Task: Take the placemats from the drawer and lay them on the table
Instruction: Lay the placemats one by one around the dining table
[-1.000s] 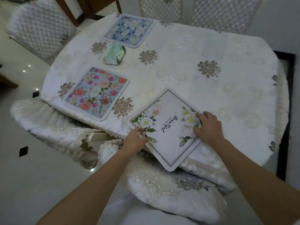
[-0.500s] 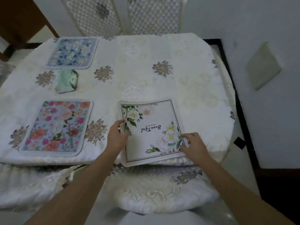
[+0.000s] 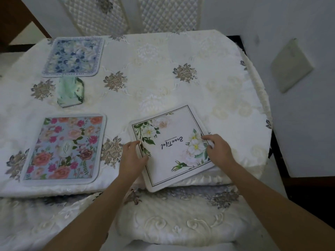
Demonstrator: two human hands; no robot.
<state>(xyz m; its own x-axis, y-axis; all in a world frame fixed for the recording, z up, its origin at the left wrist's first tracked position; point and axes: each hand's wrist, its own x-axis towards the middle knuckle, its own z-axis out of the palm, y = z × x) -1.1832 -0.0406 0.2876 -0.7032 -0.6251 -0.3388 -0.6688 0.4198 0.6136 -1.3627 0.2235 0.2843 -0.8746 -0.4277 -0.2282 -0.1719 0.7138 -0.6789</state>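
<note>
so the white placemat [image 3: 174, 147] with the flowers and script sits at the near edge of the worktop [image 3: 208, 84], turned crooked, and its near corner hangs off that edge over the chair cushion [image 3: 181, 223] below. the left hand [image 3: 132, 158] has its fingers on the mat's left edge and the right hand [image 3: 217, 151] is curled over the right corner, both pressing or lightly gripping it. can't tell if the fingers go underneath.

what could go wrong, as a guess: that overhanging corner. if the hands let go with the mat this skewed and this far out, a nudge could tip it onto the chair. also the tablecloth looks soft and puffy, so sliding the mat could bunch it.

room-wise it looks easy. the pink floral placemat [image 3: 65, 149] lies along the near edge to the left, apart from the white one with an embroidered flower between. the blue floral placemat [image 3: 74, 57] is at the far left corner, with a green packet [image 3: 70, 91] just in front of it. the whole right half and far right side of the worktop are open, so pushing the mat inward and squaring it meets nothing.
</note>
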